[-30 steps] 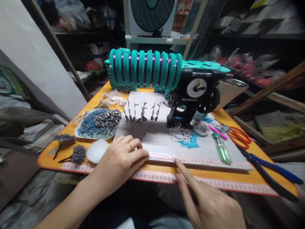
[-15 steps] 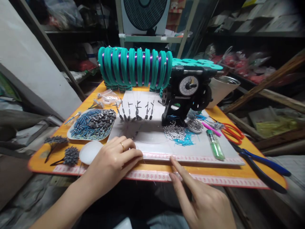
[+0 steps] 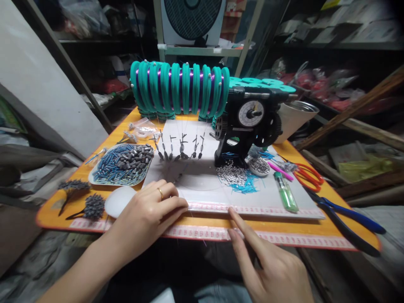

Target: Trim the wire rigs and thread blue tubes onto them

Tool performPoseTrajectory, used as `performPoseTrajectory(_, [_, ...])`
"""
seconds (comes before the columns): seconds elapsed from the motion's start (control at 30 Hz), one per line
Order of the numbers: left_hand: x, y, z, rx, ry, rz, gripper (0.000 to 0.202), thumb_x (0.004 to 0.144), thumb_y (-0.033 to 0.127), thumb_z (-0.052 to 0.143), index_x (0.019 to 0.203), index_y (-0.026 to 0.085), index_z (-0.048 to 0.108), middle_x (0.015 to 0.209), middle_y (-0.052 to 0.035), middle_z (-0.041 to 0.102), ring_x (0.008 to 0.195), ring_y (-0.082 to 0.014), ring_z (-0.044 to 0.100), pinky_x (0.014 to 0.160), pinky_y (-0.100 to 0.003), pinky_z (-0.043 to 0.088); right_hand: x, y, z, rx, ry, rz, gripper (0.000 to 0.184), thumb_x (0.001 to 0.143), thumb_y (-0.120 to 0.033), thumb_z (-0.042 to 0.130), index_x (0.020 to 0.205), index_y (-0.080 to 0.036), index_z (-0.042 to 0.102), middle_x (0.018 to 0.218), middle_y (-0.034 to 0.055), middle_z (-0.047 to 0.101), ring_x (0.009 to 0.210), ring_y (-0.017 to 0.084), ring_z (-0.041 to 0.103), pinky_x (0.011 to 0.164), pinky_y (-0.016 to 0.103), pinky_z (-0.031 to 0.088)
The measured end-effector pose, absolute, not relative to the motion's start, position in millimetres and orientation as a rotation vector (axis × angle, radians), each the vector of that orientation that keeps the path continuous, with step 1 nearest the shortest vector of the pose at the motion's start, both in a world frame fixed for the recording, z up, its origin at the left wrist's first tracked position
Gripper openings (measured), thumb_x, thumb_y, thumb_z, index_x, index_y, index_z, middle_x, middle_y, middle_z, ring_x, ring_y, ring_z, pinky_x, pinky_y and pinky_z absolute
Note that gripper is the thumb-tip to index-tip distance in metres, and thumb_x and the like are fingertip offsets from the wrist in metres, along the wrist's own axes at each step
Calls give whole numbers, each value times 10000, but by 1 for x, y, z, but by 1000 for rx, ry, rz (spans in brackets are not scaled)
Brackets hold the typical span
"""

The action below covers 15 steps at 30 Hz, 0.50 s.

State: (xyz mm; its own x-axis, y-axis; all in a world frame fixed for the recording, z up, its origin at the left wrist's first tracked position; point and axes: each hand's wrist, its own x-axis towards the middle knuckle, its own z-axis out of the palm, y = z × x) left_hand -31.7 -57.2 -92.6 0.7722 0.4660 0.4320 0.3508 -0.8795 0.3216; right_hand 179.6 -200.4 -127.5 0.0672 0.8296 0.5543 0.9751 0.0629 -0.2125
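My left hand (image 3: 154, 206), a ring on one finger, rests at the front edge of a pale board (image 3: 202, 179). Its fingers are pressed together there; whatever they pinch is too small to make out. My right hand (image 3: 265, 256) has its index finger stretched to the measuring tape strip (image 3: 261, 209) along the board's edge, with the thumb apart and lower. A faint thin thread loops across the board. Behind my hands, small dark beaded pieces (image 3: 181, 153) stand on threads running up to a row of teal spools (image 3: 179, 88) wound with purple.
A tray of blue and grey beads (image 3: 121, 165) and a white dish (image 3: 120, 202) lie left. A black geared machine (image 3: 252, 122) stands behind silver beads (image 3: 232, 173). To the right are a green lighter (image 3: 285, 193), orange-handled scissors (image 3: 307, 176) and blue-handled pliers (image 3: 350, 216).
My right hand has slid slightly rightward along the board's front edge, its index finger still at the tape. My left hand has stayed almost in place.
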Motion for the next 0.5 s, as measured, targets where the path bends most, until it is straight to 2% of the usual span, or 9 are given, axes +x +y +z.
performPoseTrajectory(0.17, [-32, -58, -92, 2757, 642, 754, 108, 924, 148, 586, 925, 143, 694, 808, -68, 607, 764, -199, 523, 664, -327, 422, 180, -200, -128, -1819, -1791, -308, 360, 999, -274, 447, 1288, -131, 605, 961, 38, 777, 501, 75, 659, 530, 208, 452])
performPoseTrajectory(0.33, [-35, -57, -91, 2734, 658, 752, 105, 923, 131, 584, 938, 137, 688, 846, -75, 630, 790, -197, 546, 701, -333, 446, 184, -203, -132, -1845, -1846, -277, 416, 978, -269, 510, 1386, -184, 510, 1074, 30, 756, 571, 77, 685, 565, 202, 471])
performPoseTrajectory(0.5, [-41, -57, -89, 2703, 661, 738, 123, 929, 125, 568, 923, 120, 692, 876, -89, 630, 816, -190, 574, 719, -312, 473, 190, -208, -138, -1851, -1892, -303, 449, 988, -305, 491, 1422, -194, 466, 1095, 43, 749, 503, 67, 650, 524, 200, 472])
